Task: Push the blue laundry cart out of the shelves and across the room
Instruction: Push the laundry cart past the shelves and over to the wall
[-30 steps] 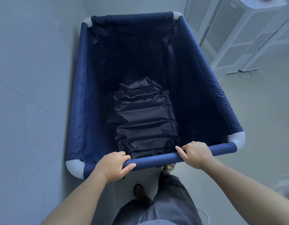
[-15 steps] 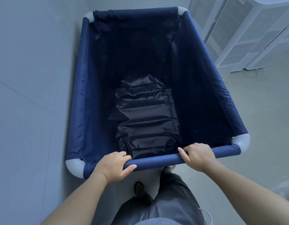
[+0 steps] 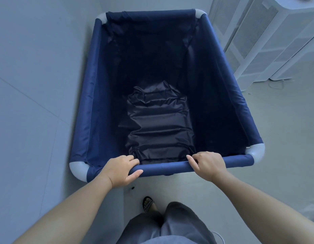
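The blue laundry cart [image 3: 92, 106] fills the middle of the head view, a deep fabric bin on a tube frame with white corner joints. Its bottom is crumpled dark fabric and nothing lies in it. My left hand [image 3: 120, 169] grips the near top rail toward its left end. My right hand [image 3: 208, 164] grips the same rail toward its right end. The cart's left side runs close along a grey wall [image 3: 38, 85]. Its wheels are hidden under the bin.
White mesh-fronted units [image 3: 258, 41] stand at the upper right, close to the cart's far right corner. Bare grey floor [image 3: 276, 138] stretches to the right. My sandalled foot [image 3: 149, 203] and grey trousers are right behind the cart. A thin cable [image 3: 277, 84] lies by the units.
The cart has rolled forward along the wall with both hands still on the rail. My feet have dropped further behind the rail, and the white units sit closer at the right.
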`<control>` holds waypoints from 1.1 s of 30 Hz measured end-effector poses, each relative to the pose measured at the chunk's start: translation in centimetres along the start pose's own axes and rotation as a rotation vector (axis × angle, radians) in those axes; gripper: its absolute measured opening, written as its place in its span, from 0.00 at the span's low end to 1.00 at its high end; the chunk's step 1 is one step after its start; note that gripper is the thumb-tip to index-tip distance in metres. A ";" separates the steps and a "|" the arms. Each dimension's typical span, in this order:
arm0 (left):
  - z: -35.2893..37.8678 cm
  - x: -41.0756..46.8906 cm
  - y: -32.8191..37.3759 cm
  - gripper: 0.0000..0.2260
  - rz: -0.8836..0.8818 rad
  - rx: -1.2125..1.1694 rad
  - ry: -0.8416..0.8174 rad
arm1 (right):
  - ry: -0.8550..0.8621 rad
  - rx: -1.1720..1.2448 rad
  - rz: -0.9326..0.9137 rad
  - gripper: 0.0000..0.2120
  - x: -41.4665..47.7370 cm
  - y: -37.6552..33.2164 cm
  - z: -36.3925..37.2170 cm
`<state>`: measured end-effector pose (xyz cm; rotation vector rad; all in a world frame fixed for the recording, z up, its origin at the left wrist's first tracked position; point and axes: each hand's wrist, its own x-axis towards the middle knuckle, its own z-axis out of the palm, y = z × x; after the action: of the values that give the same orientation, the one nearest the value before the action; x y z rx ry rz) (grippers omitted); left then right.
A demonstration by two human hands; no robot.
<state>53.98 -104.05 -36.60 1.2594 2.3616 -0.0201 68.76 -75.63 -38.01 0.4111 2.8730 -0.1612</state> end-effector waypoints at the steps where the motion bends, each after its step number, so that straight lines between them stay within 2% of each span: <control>1: 0.0 0.2 0.6 0.16 0.004 -0.013 0.015 | 0.001 0.015 -0.010 0.25 0.1 0.1 0.1; 7: -0.9 3.7 5.4 0.16 0.024 -0.097 -0.005 | -0.028 0.140 -0.175 0.23 0.1 1.6 -0.6; 11: -0.5 4.9 6.6 0.17 -0.032 -0.085 -0.010 | 0.021 0.032 -0.282 0.23 -0.1 4.2 -0.9; 15: 0.3 4.6 6.8 0.18 -0.086 -0.037 0.085 | 0.264 -0.058 -0.373 0.21 -0.4 4.3 -0.3; 21: 0.2 4.5 6.9 0.19 -0.076 0.012 0.063 | 0.405 -0.085 -0.376 0.19 -0.6 4.3 0.3; 24: 0.0 4.4 7.0 0.29 -0.063 0.008 0.068 | 0.425 -0.103 -0.368 0.19 -0.7 4.2 0.3; 26: 0.0 4.4 7.0 0.31 -0.061 -0.011 0.072 | 0.428 -0.094 -0.360 0.19 -0.7 4.1 0.3; 33: 0.2 4.3 6.0 0.29 -0.044 -0.028 0.089 | 0.401 -0.109 -0.317 0.19 -0.7 3.2 0.4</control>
<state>56.75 -97.24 -37.30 1.2184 2.4559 0.0563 70.40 -72.79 -38.53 -0.0444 3.3061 0.0296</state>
